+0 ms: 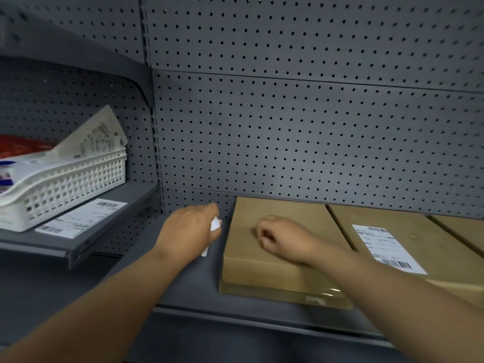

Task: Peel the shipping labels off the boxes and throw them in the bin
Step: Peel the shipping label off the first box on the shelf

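Far left, white basket point(65, 184) on the raised side shelf point(78, 244) – prob. the bin, since peeled labels point(97, 137) already stick up out of it. One loose label point(81, 218) lies flat on that shelf just in front of the basket, not in it; looks like it missed or was parked there.

Left hand point(186, 231) is over the lower shelf point(183, 289), between basket and boxes, fingers curled round a crumpled white label point(214, 226) w/ a strip hanging below the palm. Held balled up, likely so the sticky side doesn't catch on anything en route to the basket.

Right hand point(277, 237) rests on top of the near box point(275, 247), fingers loosely curled, holding nothing – seems to be steadying the box. That box top shows bare cardboard, so its label is off, probably the one in the left hand.

Next box point(445, 258), touching it on the right, has its label point(385, 247) stuck flat on top: not yet peeled. A third box point(468, 226) at far right edge, mostly cut off; can't tell re label.

Judgement: mid-task, drop-off step next.
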Available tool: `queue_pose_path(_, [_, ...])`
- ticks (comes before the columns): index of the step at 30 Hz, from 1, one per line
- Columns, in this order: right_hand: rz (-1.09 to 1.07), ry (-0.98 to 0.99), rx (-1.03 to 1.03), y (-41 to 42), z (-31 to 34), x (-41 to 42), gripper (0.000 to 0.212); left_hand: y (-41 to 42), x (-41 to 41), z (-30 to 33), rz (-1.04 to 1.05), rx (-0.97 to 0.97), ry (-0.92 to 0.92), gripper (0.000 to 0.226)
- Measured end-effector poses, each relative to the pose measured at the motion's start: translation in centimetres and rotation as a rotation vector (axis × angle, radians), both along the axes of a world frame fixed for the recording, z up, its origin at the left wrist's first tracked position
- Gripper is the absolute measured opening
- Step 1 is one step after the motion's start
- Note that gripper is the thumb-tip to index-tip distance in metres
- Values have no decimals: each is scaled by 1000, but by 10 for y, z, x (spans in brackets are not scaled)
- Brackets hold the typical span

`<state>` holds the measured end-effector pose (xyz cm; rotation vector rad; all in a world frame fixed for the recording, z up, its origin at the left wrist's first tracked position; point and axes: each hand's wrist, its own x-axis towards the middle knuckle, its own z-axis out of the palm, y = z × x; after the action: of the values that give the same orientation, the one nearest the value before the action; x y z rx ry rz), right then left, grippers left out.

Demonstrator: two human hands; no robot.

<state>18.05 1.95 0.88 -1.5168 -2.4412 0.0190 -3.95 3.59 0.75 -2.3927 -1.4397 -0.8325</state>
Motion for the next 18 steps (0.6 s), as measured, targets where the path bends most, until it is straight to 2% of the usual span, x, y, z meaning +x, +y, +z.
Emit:
queue_pose_path(2, [-182, 5, 16, 4, 3, 21, 15, -5, -1, 2, -7, 9, -9, 17])
queue_pose_path(4, [-248, -1, 31, 3, 1, 13, 21, -8, 0, 4, -5, 16, -16, 17])
queue_pose_path(10, [17, -4, 45, -25, -5, -47, 14, -14, 18, 18, -29, 58, -59, 13])
queue_pose_path(12, [12, 0, 34, -32, -2, -27, 12, -17, 29, 24, -37, 69, -76, 15])
queue_pose_path(18, [-228, -89, -5, -45, 15, 89, 9, -29, 82, 39, -67, 94, -80, 19])
